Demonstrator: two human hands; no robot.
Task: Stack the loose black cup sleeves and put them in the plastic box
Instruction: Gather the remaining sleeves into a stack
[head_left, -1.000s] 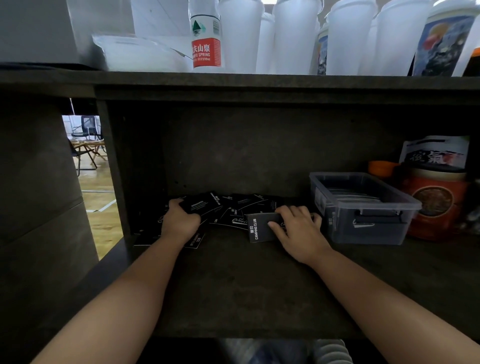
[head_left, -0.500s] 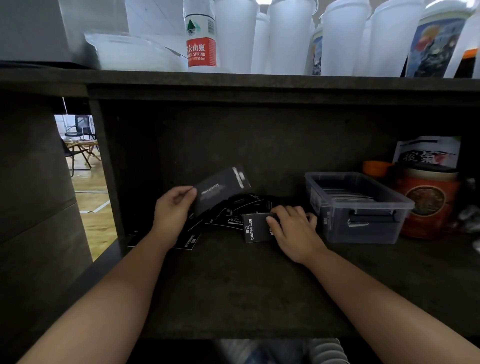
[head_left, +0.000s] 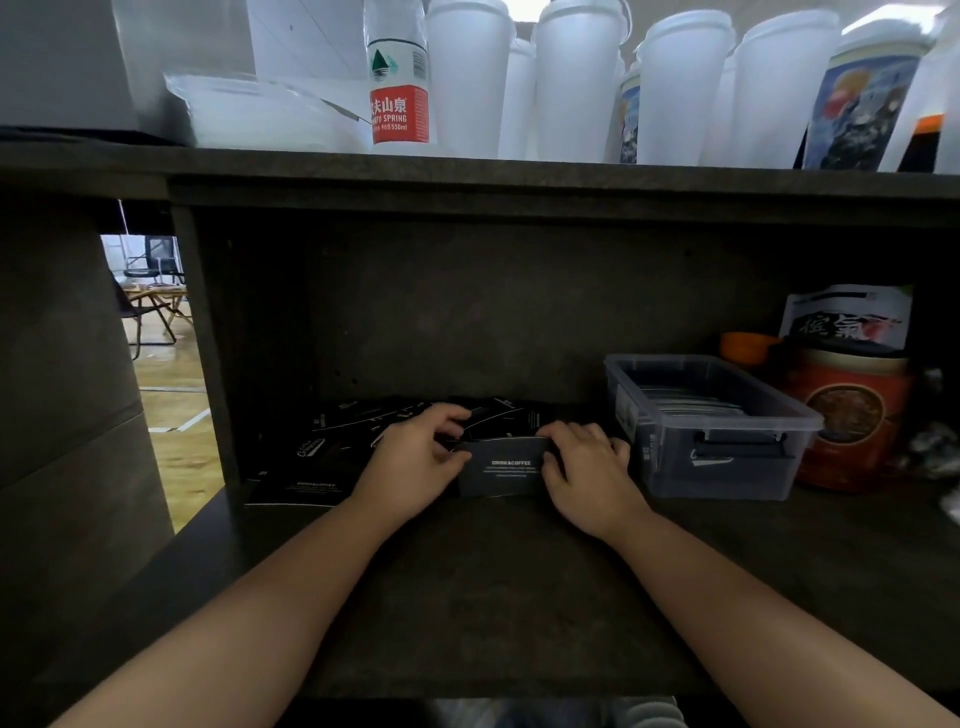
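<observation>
Readable writing: the flat black card cup sleeve (head_left: 503, 470) held upright on the dark shelf surface (head_left: 493, 587) carries white print reading "DRINK&COFFEE"; the same words show on a loose black sleeve (head_left: 304, 488) lying flat at lower left. The clear water bottle with red label (head_left: 399, 83) on the upper shelf reads "SPRING 550ml" with Chinese characters. Half a second ago the left hand (head_left: 415, 462) held one sleeve raised in the air while the right hand (head_left: 589, 470) rested on a sleeve marked "CAMPING CLUB"; now both hands pinch the ends of the upright sleeve, fingers curled over its top edge. The scattered pile of black sleeves (head_left: 395, 415) lies behind the hands. The translucent grey plastic box (head_left: 711, 431), just right of the right hand, already contains stacked sleeves.
</observation>
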